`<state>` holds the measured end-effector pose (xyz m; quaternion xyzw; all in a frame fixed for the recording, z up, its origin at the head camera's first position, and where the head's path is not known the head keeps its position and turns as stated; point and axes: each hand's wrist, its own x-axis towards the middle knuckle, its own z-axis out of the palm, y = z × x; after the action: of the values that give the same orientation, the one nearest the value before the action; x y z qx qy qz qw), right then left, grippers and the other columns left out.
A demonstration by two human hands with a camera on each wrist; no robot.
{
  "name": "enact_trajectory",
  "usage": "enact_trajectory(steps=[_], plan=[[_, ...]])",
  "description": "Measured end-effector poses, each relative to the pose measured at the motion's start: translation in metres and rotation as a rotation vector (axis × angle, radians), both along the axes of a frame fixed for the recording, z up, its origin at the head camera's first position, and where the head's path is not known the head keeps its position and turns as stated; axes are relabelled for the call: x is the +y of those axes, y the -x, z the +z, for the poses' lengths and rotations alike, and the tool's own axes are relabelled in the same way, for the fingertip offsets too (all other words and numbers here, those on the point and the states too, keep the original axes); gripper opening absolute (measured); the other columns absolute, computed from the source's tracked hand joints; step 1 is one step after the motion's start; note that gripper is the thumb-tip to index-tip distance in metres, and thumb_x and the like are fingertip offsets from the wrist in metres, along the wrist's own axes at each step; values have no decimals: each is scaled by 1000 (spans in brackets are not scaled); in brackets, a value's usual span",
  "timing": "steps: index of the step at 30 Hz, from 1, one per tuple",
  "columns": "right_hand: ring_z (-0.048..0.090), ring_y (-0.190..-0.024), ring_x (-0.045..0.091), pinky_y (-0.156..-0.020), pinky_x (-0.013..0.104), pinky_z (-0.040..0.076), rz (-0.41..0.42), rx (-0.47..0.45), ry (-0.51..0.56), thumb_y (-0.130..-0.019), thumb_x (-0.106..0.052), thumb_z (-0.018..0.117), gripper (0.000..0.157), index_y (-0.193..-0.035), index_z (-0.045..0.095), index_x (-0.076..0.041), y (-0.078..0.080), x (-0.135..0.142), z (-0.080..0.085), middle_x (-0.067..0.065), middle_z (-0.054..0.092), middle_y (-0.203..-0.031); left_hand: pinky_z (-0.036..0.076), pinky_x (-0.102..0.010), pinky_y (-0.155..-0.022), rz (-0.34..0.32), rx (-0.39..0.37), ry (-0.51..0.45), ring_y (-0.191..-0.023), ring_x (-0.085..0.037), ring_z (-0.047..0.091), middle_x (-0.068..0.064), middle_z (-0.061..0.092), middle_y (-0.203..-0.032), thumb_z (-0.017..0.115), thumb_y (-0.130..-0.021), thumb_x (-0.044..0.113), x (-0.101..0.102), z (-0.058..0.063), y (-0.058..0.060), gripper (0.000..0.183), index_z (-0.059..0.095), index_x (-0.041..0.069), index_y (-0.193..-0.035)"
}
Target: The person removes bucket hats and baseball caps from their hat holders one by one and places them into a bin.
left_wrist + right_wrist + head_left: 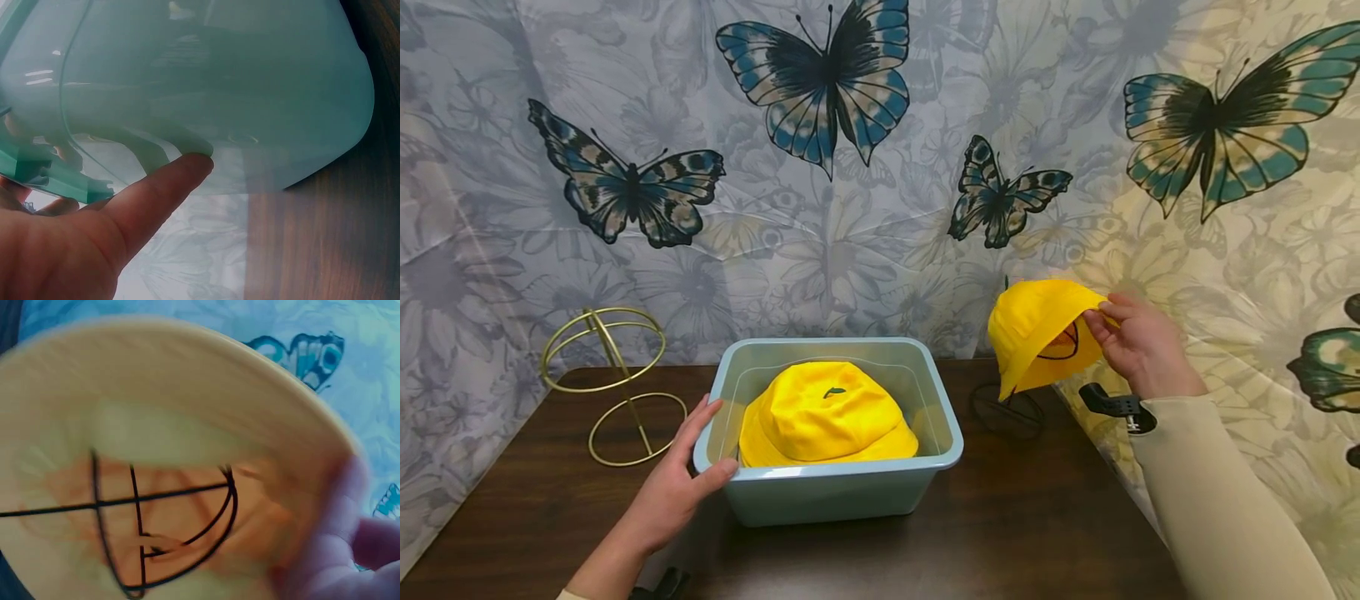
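Observation:
A yellow bucket hat (1037, 325) tilts on a black wire stand (1011, 412) at the table's right back. My right hand (1146, 346) pinches the brim at its right side. In the right wrist view the hat's underside is blurred, with black wire bars (162, 497) inside the crown. A pale blue-green plastic tub (835, 496) stands mid-table, holding another yellow hat (820, 417) with a small green leaf mark. My left hand (662, 479) rests at the tub's front left corner, thumb and fingers spread. In the left wrist view one straight digit touches the tub's outer wall (250, 81).
A gold wire stand (628, 387) with round rings stands left of the tub, near my left hand. The dark wooden table (1000, 533) reaches back to a butterfly-patterned cloth (850, 275). The table's right edge runs below my right sleeve (1217, 492).

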<state>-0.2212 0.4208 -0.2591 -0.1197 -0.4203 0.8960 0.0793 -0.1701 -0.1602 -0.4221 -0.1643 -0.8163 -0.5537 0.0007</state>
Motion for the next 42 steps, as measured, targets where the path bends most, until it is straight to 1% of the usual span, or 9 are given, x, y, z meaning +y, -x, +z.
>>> enact_trajectory(steps=[6, 11, 15, 18, 22, 25, 30, 36, 42], plan=[[57, -94, 13, -83, 22, 53, 114, -96, -274, -101, 1, 51, 81, -161, 3, -24, 8, -9, 0, -4, 14, -157, 18, -78, -99, 6, -10, 6, -144, -52, 7, -13, -1, -165, 66, -96, 25, 0, 0, 0, 78, 20, 14, -159], [56, -93, 13, -80, 21, 53, 123, -106, -290, -101, 0, 51, 79, -161, 6, -25, 18, -13, 2, -1, 33, -137, 18, -78, -98, 10, -10, 10, -143, -52, 8, -14, 0, -165, 66, -96, 25, 0, -1, 0, 79, 21, 14, -159], [55, -81, 13, -73, 20, 53, 128, -138, -336, -103, -1, 46, 74, -162, 6, -23, 27, -13, 5, 0, 35, -126, 18, -78, -99, 10, -7, 7, -143, -52, 8, -14, 0, -165, 66, -95, 25, 0, -1, 0, 79, 21, 13, -159], [53, -72, 14, -67, 20, 52, 132, -149, -460, -102, 1, 41, 71, -162, 8, -18, 33, -13, 8, 2, 32, -131, 18, -78, -99, 11, -5, 4, -143, -52, 8, -14, 1, -165, 66, -95, 25, 0, -2, 1, 79, 21, 14, -159], [52, -70, 15, -66, 20, 52, 159, -146, -512, -100, 4, 39, 69, -161, 15, -16, 38, -12, 11, 2, 34, -132, 17, -78, -99, 10, -2, -1, -144, -52, 7, -13, 1, -165, 67, -95, 24, 0, -2, 1, 79, 22, 14, -159], [53, -74, 15, -67, 20, 52, 191, -137, -568, -100, 4, 38, 66, -161, 18, -14, 42, -12, 12, 2, 36, -133, 17, -78, -99, 9, 0, -3, -144, -52, 7, -13, 1, -165, 67, -95, 24, 0, -2, 1, 78, 22, 14, -159], [49, -87, 16, -68, 19, 47, 219, -137, -766, -99, 3, 36, 64, -160, 22, -11, 45, -15, 16, 7, 28, -150, 17, -77, -99, 6, 7, -7, -144, -51, 7, -12, 1, -165, 67, -95, 23, 0, -1, 1, 78, 23, 14, -158], [50, -75, 16, -64, 21, 45, 133, -124, -1007, -96, 2, 39, 64, -158, 25, -6, 49, -25, 19, 16, 30, -152, 17, -77, -99, 0, 8, -7, -144, -51, 5, -12, 0, -165, 66, -96, 23, 0, 0, 1, 77, 22, 14, -158], [54, -72, 12, -65, 18, 50, -44, -157, -965, -96, 3, 42, 71, -160, 12, -9, 48, -33, 20, 18, 19, -160, 17, -78, -99, 6, 0, 4, -144, -51, 7, -11, 1, -166, 66, -96, 24, 0, 0, 1, 78, 22, 14, -159]])
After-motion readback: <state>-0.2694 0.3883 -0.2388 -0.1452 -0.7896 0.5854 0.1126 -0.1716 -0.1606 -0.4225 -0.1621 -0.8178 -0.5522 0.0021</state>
